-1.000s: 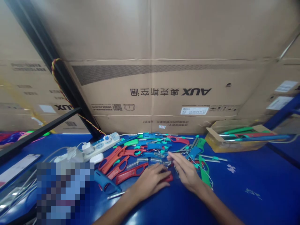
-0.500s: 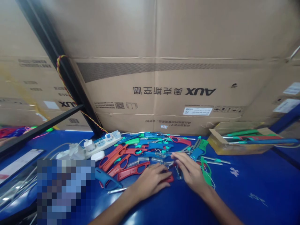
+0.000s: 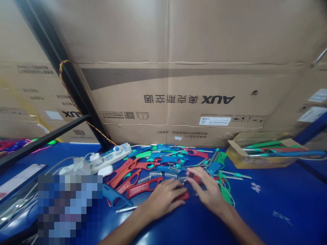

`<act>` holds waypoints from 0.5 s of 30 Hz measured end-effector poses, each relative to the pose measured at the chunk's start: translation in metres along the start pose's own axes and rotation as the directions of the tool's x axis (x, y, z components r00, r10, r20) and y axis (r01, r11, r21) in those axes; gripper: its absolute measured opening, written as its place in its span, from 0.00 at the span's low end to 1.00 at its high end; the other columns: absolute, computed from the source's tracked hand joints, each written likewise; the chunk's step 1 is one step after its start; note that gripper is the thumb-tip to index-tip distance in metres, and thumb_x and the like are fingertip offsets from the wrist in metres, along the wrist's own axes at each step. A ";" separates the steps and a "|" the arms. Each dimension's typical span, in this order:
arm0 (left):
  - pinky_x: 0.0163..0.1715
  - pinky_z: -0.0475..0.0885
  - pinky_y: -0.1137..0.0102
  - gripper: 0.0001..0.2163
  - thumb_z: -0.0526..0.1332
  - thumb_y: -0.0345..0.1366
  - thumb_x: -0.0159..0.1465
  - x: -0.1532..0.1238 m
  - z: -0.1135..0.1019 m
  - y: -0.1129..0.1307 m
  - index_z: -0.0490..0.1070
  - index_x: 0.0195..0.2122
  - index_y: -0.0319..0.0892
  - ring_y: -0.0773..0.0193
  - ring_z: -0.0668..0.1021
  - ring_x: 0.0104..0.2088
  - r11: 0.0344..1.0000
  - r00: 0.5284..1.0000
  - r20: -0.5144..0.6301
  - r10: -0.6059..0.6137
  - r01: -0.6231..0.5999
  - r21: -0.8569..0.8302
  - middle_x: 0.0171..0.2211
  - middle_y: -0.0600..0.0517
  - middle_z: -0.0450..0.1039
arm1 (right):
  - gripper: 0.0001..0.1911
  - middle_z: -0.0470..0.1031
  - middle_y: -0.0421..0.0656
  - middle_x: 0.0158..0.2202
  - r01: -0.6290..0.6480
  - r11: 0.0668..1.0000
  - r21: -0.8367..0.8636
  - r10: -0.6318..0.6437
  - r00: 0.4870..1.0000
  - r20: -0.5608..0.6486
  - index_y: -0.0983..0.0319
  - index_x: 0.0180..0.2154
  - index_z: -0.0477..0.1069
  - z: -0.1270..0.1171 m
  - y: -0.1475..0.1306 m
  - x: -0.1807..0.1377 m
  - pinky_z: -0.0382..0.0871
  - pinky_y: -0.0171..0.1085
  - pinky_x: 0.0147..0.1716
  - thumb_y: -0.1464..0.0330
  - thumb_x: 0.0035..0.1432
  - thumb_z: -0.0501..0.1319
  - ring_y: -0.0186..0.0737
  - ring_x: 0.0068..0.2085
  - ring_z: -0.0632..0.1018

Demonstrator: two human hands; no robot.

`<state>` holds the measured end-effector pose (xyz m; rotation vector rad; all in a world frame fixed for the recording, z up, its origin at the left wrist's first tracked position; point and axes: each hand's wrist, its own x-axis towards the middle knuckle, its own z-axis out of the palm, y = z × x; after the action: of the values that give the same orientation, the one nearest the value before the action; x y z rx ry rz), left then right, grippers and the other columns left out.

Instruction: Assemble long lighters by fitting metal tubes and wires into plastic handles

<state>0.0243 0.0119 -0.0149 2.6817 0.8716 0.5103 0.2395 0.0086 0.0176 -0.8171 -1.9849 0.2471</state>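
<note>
Our left hand (image 3: 165,199) curls around a red handle (image 3: 184,195) on the counter (image 3: 270,194); our right hand (image 3: 209,190) is half bent beside it, its hold we cannot tell. We seem in fine handwork; next move calls for steadiness.

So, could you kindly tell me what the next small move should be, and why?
Probably bring the right hand slightly closer to the red plastic handle while holding the left hand steady: the left appears to grip that handle, and the right is poised just beside it. Whatever the right may pinch is too blurred to identify.
</note>
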 end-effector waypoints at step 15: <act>0.51 0.71 0.63 0.14 0.61 0.43 0.70 0.000 0.001 0.000 0.70 0.55 0.47 0.55 0.74 0.53 1.000 1.000 0.006 -0.003 0.003 -0.004 0.53 0.49 0.71 | 0.12 0.74 0.42 0.39 -0.001 1.000 -0.017 0.001 0.999 0.037 0.56 0.51 0.71 0.000 0.001 0.000 0.75 0.34 0.41 0.70 0.67 0.59 0.37 0.40 0.79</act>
<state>0.0244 0.0121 -0.0158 2.6762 0.8724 0.5032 0.2402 0.0090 0.0172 -0.8295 -2.0236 0.2478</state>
